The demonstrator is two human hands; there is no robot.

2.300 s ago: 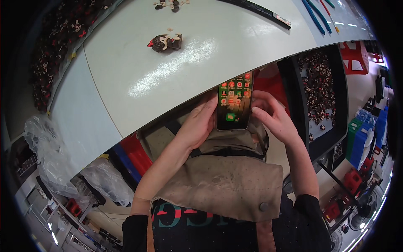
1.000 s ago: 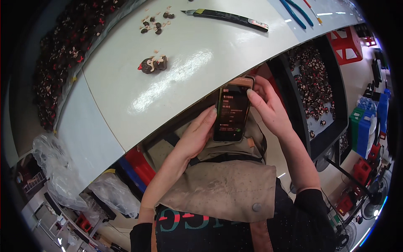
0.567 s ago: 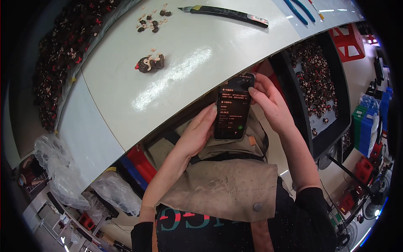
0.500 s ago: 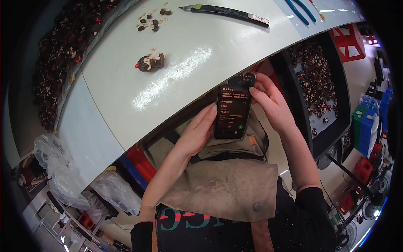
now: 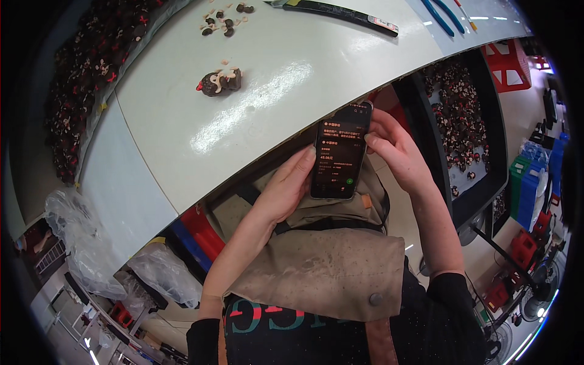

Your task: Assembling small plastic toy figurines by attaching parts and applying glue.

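Plainly, the phone (image 5: 340, 152) lies between left grip (image 5: 287, 187) and right grip (image 5: 398, 155).

White glare streaks the pale tabletop (image 5: 347, 67), while fisheye distortion curves the dark-rimmed edges.

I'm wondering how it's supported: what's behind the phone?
Tan cloth shows past the lower end of the phone. Whatever lies directly behind it is covered, including how far the fingers of the left hand reach.
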